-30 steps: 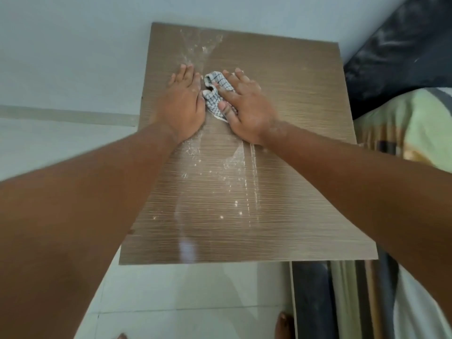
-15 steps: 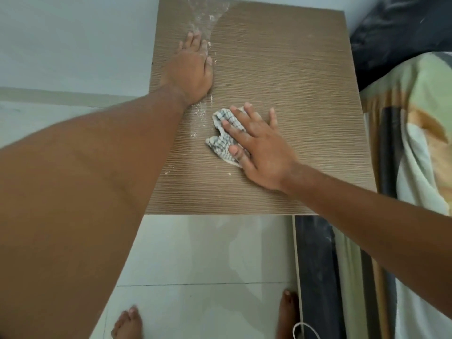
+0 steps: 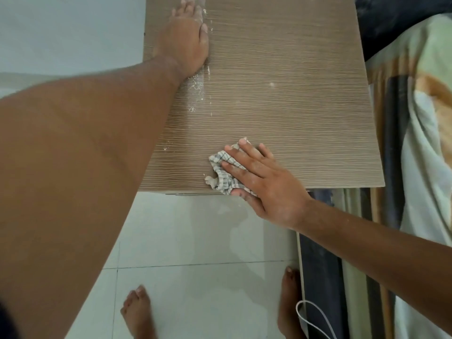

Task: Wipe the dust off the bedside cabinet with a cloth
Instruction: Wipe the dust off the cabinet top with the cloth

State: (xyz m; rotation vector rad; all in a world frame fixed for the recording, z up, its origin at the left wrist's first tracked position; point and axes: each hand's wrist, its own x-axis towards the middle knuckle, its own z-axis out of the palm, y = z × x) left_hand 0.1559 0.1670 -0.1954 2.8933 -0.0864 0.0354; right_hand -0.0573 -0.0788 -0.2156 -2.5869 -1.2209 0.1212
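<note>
Spanning most of the view, the bedside cabinet (image 3: pixel 281 94) top has bare wood right of centre. Its near edge overhangs pale floor tiles (image 3: pixel 195 236); a bed (image 3: pixel 420 148) lies alongside on the right. The left hand (image 3: pixel 186 42) lies flat, empty, beside a dust streak (image 3: pixel 199 89). The right hand (image 3: pixel 264 179), fingers spread, presses the checked cloth (image 3: pixel 223 174) at the near edge.

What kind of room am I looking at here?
Most likely a bedroom: a wood-grain bedside cabinet stands right against a bed with patterned bedding, over a pale tiled floor.
</note>
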